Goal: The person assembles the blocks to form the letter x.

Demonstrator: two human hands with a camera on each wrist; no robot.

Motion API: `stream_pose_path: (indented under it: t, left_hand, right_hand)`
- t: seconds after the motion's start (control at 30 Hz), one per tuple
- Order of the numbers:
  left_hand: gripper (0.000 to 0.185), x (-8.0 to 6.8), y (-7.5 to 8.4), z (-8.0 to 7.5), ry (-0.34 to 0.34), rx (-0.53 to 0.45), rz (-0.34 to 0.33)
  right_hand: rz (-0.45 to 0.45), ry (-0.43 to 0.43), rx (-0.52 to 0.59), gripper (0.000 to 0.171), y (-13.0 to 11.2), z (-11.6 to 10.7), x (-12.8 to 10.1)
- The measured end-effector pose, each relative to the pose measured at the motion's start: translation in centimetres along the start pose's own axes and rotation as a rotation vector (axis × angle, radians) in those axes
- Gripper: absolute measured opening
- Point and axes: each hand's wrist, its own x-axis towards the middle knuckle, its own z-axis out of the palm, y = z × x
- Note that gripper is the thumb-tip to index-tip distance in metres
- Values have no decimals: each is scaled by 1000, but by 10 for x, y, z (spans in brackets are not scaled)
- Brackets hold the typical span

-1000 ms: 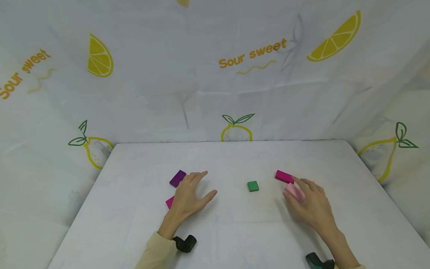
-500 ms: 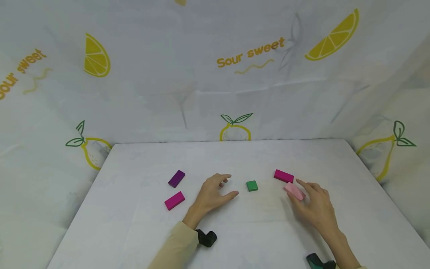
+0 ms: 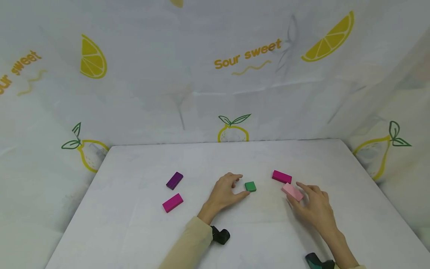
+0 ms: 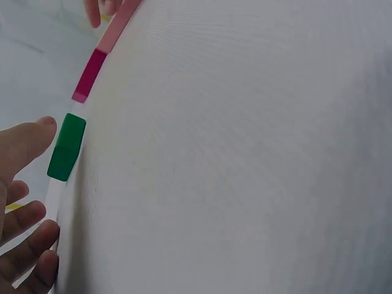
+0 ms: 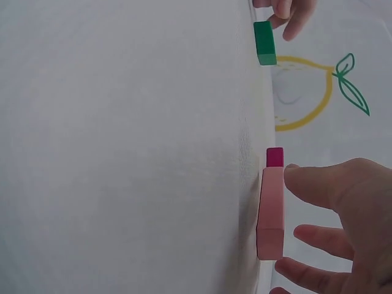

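Note:
A small green block [image 3: 250,186] lies mid-table. My left hand [image 3: 242,185] is spread around its left side, thumb tip almost touching it and fingers relaxed, holding nothing. The left wrist view shows the thumb [image 4: 30,138] just beside the green block [image 4: 66,147]. My right hand [image 3: 297,193] rests behind a pale pink block [image 3: 291,191] that lies flat; straight fingertips touch its ends without lifting it. In the right wrist view the thumb [image 5: 318,184] sits at the far end of the pink block [image 5: 271,211]. A magenta block [image 3: 281,176] lies just beyond it.
A purple block [image 3: 174,180] and a second magenta block [image 3: 173,202] lie to the left on the white table [image 3: 134,231]. Lemon-print fabric walls close in the back and both sides. A black wrist camera [image 3: 220,236] sits on my left forearm.
My left hand has moved right, from beside the purple and left magenta blocks to the green block. My right hand has drawn back slightly, with only its fingertips on the pink block.

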Motion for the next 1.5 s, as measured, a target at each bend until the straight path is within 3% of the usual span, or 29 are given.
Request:
stream_pose_path:
  t: [0.3, 0.7, 1.03, 1.5]
  left_hand:
    - [52, 6, 12, 9, -54, 111, 16]
    - [43, 6, 16, 18, 5, 243, 53]
    - [32, 4, 15, 15, 23, 200, 32]
    - [30, -10, 1, -9, 132, 153, -56]
  right_hand:
    - [6, -33, 1, 59, 2, 0, 3]
    - [15, -35, -9, 57, 1, 3, 4]
    - [-24, 22, -27, 50, 0, 5, 7]
    - [-24, 8, -42, 43, -2, 4, 8]
